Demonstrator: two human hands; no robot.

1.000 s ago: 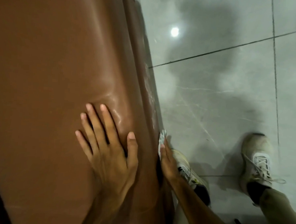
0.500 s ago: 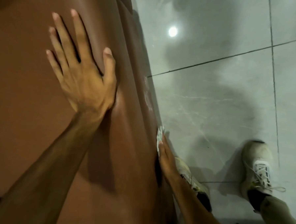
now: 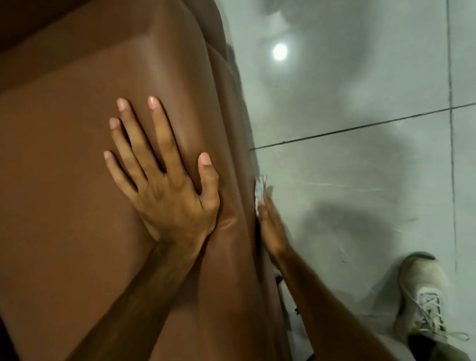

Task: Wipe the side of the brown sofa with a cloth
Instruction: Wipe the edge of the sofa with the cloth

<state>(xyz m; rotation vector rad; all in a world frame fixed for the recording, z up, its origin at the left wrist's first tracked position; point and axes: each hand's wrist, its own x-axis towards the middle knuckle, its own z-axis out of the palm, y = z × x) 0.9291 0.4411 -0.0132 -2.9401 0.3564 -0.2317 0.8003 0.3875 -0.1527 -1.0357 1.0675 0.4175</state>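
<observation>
The brown leather sofa [image 3: 54, 187] fills the left half of the view, its side panel dropping steeply at the right edge. My left hand [image 3: 162, 182] lies flat on top of the sofa arm, fingers spread, holding nothing. My right hand [image 3: 270, 229] presses a small white cloth [image 3: 259, 191] against the sofa's side; only a strip of cloth shows above the fingertips, the remainder hidden between palm and sofa.
Glossy grey floor tiles [image 3: 369, 173] with dark grout lines stretch to the right, showing a round lamp reflection [image 3: 280, 51]. My right foot in a white laced sneaker [image 3: 423, 300] stands at the lower right, close to the sofa.
My left hand has slid back down the sofa top from the far spot it reached half a second ago. The right hand and cloth stay pressed on the sofa's side, slightly higher in view.
</observation>
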